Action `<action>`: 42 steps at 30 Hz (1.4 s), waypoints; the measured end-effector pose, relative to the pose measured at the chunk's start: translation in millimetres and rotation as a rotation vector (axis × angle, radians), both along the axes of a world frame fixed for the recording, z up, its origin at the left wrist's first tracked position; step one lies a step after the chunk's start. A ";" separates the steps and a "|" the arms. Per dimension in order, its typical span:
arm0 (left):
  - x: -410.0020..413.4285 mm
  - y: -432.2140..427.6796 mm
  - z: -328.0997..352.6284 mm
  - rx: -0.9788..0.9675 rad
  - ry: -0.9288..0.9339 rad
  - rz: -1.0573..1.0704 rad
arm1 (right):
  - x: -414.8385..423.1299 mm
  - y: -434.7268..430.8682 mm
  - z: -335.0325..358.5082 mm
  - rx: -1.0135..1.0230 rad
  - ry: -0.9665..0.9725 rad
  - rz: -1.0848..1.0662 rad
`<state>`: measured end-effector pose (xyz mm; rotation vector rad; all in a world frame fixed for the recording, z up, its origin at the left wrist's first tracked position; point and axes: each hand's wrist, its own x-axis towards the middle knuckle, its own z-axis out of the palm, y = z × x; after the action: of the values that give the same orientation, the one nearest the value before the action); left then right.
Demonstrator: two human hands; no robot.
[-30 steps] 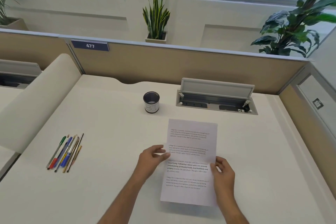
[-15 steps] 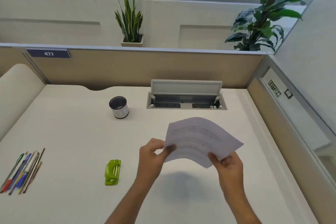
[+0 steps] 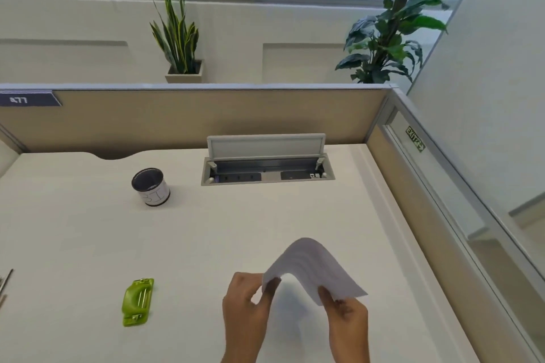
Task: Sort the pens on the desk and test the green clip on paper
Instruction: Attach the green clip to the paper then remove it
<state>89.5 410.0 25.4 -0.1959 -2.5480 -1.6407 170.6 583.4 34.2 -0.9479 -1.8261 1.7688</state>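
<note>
The paper point(image 3: 312, 267) is held above the bench point(image 3: 88, 244), bowed into an arch, its two ends pinched by the fingers point(image 3: 272, 289) of the left hand point(image 3: 244, 306) and the right hand point(image 3: 349, 317). The green clip point(image 3: 138, 302) is laid flat on the bench, well left of the hands; pens point(image 3: 6, 281) are glimpsed at the left edge

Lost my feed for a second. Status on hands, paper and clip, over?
Left hand and right hand pinch the paper, arched up above the desk. Green clip lies on the desk, left of the hands, untouched. Nothing between them.
</note>
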 end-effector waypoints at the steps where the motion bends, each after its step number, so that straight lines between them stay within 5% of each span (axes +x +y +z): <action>1: 0.5 1.2 -0.6 -0.020 -0.002 0.001 | 2.4 1.4 -3.0 -0.004 -0.009 0.005; 9: -9.2 21.0 15.3 0.047 -0.085 0.009 | -2.6 25.1 4.4 -0.138 0.047 -0.018; 15: -28.5 41.4 37.0 0.232 -0.334 -0.096 | -8.1 59.2 18.3 -0.085 0.042 -0.086; 25: -50.7 77.8 8.2 0.147 -0.726 -0.195 | -15.6 117.0 -5.6 -0.004 -0.206 -0.101; 42: -60.2 116.2 -38.2 -0.033 -0.850 -0.072 | -8.7 169.9 -48.2 0.053 -0.391 -0.141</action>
<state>29.3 526.1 -12.8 0.5337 -3.1587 -2.0218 161.9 753.4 -14.0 -1.4435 -1.9648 1.5208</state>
